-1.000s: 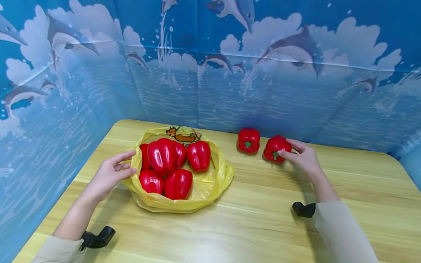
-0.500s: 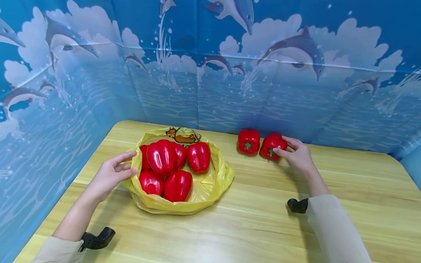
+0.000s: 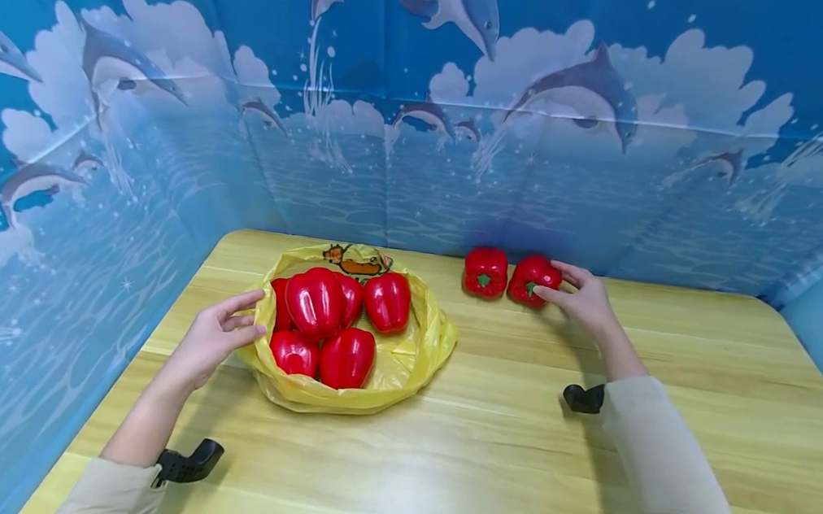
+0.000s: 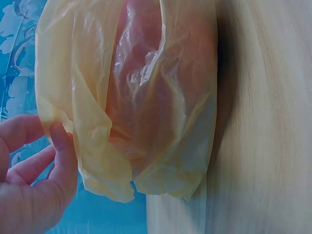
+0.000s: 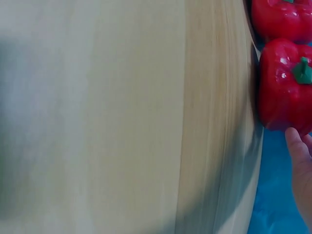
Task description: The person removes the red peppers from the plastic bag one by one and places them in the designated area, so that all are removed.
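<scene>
My left hand [image 3: 209, 344] pinches the left rim of a yellow plastic bag [image 3: 401, 370]; in the left wrist view, thumb and finger hold a fold of the bag [image 4: 97, 151]. Several glossy red bell peppers [image 3: 348, 359] lie inside the open bag. At the back of the table my right hand [image 3: 584, 303] grips a red bell pepper [image 3: 527, 274] by its right side, thumb in front and fingers behind. This pepper's green stem faces forward. Just left of it sits another red bell pepper [image 3: 484, 273]. In the right wrist view, the thumb [image 5: 295, 146] is against the held pepper [image 5: 280, 97].
The wooden table [image 3: 482, 459] ends at a blue dolphin-print curtain [image 3: 431, 202], which stands close behind the two peppers and runs along the left side. Each wrist wears a black camera mount [image 3: 189, 461].
My right hand has shifted left with its bell pepper, bringing it close beside the other one, then stayed nearly still. The left hand keeps its hold on the bag.
</scene>
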`<state>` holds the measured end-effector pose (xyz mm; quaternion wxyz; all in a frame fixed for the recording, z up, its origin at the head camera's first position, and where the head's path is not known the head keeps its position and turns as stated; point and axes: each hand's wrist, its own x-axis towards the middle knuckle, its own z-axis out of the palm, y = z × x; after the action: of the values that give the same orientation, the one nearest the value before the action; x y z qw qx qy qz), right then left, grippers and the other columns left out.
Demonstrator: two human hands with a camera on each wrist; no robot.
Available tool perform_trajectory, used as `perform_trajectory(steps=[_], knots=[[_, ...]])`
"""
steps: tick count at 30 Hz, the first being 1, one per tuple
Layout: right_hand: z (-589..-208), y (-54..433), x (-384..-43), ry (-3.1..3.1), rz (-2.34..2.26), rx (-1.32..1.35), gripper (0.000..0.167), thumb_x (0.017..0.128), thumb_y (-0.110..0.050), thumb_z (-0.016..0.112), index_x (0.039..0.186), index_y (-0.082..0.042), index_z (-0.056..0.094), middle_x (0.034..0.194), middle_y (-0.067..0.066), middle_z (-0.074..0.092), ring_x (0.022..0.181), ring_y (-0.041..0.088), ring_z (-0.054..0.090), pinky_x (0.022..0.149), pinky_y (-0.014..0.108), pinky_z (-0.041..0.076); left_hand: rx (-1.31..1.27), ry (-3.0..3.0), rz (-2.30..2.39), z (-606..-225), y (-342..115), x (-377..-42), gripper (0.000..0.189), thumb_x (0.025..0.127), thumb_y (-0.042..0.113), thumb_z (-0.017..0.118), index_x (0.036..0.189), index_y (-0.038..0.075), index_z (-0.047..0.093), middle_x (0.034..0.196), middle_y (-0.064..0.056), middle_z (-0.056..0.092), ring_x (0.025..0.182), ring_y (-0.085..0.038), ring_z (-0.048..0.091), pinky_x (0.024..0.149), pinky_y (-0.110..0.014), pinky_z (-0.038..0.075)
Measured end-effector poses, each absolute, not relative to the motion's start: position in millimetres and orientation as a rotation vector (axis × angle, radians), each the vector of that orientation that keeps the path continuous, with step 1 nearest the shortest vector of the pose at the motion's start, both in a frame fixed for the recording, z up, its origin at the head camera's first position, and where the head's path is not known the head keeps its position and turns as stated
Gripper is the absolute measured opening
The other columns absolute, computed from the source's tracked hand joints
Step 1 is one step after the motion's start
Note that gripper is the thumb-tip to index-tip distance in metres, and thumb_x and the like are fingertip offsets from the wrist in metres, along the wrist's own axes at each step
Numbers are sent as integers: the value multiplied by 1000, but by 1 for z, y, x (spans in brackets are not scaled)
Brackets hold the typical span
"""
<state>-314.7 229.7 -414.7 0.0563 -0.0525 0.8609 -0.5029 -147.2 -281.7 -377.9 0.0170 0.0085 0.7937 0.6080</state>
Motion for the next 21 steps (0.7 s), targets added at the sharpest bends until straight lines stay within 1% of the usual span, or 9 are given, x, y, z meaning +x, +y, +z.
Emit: perform_trajectory(steps=[3, 6, 9, 13, 16, 19, 21], knots=[[-411, 231, -312, 2612, -1519, -180, 76, 84, -38, 68, 144, -7, 34, 150, 19, 20, 134, 40, 23, 101, 55, 31, 8, 2462, 1856, -376, -282, -148, 62, 88, 10, 63, 140, -5, 33, 144, -22, 30, 116, -32, 40, 78, -15, 48], [-407, 233, -309, 2607, -1542, -200, 74, 85, -36, 67, 143, -6, 35, 150, 19, 20, 135, 39, 22, 101, 54, 32, -18, 2449, 1848, -373, -281, -148, 60, 89, 6, 61, 141, -5, 32, 145, -22, 29, 119, -35, 38, 78, -15, 48], [-402, 234, -306, 2599, -1561, -207, 71, 85, -34, 67, 143, -5, 36, 150, 18, 21, 134, 38, 24, 98, 49, 37, -27, 2440, 1842, -371, -280, -148, 60, 89, 4, 59, 141, -5, 31, 146, -21, 29, 120, -36, 37, 78, -15, 48], [-396, 232, -303, 2605, -1551, -217, 71, 85, -33, 68, 142, -5, 37, 149, 17, 22, 131, 38, 32, 93, 40, 45, -32, 2440, 1841, -371, -280, -149, 60, 89, 3, 59, 141, -5, 32, 145, -20, 30, 118, -34, 38, 78, -15, 48], [-389, 230, -301, 2623, -1539, -230, 71, 85, -32, 68, 142, -5, 37, 148, 18, 23, 130, 38, 33, 94, 39, 44, -30, 2444, 1842, -371, -279, -150, 59, 89, 3, 60, 141, -5, 32, 145, -20, 30, 118, -35, 38, 78, -15, 48], [-382, 227, -298, 2613, -1538, -240, 69, 84, -30, 69, 142, -6, 38, 148, 16, 23, 132, 36, 29, 95, 40, 42, -29, 2438, 1843, -371, -279, -150, 60, 89, 4, 60, 141, -5, 32, 145, -21, 29, 119, -37, 37, 78, -15, 48], [-377, 224, -294, 2590, -1553, -263, 70, 84, -28, 70, 142, -6, 38, 149, 15, 24, 131, 36, 29, 93, 35, 44, -32, 2433, 1846, -370, -279, -149, 60, 89, 4, 60, 141, -5, 32, 146, -21, 29, 120, -37, 36, 78, -15, 48]])
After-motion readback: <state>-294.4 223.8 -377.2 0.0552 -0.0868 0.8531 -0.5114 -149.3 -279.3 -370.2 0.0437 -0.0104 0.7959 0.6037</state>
